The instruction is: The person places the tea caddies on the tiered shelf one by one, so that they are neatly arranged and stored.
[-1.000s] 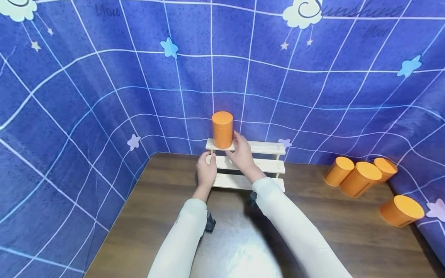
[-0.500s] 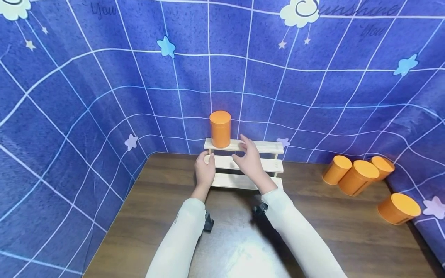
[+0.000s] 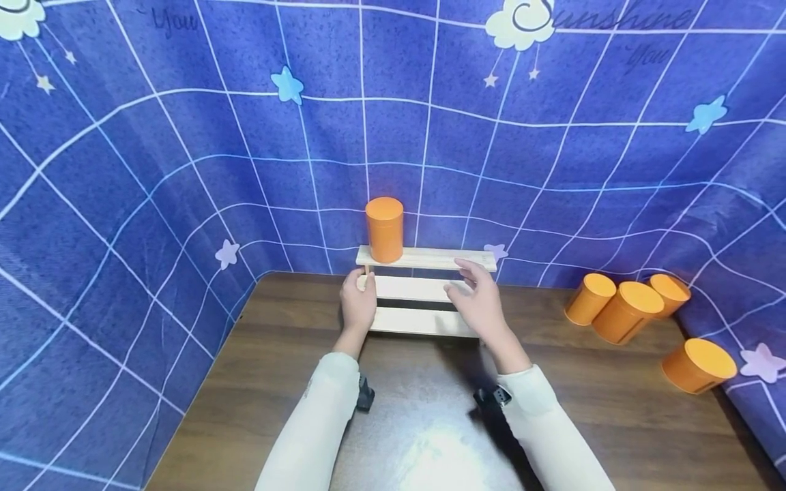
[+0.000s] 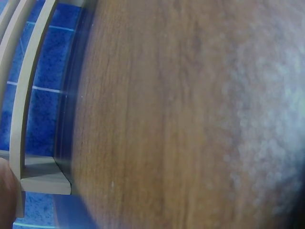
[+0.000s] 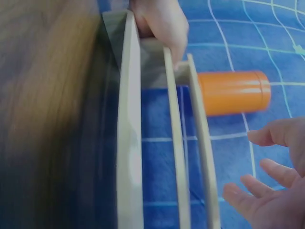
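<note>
Rack [image 3: 411, 289], orange canisters [image 3: 628, 312] on table [image 3: 295, 314]

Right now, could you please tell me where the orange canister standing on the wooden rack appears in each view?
Head: the orange canister is near the picture's middle, upright on the left part of the top tier.
Left wrist: not in the picture.
Right wrist: the orange canister is right of centre, in the upper half, appearing sideways.
Shared landmark: the wooden rack, at the left edge in the left wrist view.
</note>
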A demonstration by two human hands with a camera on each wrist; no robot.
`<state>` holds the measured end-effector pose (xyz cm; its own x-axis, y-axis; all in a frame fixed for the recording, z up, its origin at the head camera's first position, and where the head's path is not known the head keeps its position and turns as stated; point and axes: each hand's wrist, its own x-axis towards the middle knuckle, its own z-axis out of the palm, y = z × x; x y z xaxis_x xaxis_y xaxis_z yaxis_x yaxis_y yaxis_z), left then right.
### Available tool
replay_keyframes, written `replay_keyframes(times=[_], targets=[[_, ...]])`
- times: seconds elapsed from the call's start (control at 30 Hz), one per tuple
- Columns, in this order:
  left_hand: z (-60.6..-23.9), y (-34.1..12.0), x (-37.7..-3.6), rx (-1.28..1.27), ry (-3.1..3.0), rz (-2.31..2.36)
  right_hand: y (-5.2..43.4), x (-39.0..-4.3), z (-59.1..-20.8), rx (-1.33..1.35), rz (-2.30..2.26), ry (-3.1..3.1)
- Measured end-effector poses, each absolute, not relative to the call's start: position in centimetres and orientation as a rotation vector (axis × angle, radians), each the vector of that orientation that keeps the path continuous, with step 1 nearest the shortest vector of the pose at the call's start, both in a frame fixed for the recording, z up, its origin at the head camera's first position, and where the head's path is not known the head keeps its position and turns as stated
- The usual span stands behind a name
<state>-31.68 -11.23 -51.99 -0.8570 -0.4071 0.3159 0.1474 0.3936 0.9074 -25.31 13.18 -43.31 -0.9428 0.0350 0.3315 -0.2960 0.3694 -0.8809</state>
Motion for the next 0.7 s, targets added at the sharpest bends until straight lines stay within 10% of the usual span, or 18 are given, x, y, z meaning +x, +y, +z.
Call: replay_keyframes(times=[0.7], targets=[[-51.7,-11.2,-31.4,0.216,-2.147,-1.486,23.1,-24.3,-43.3,-0.058,1.136,-2.174]])
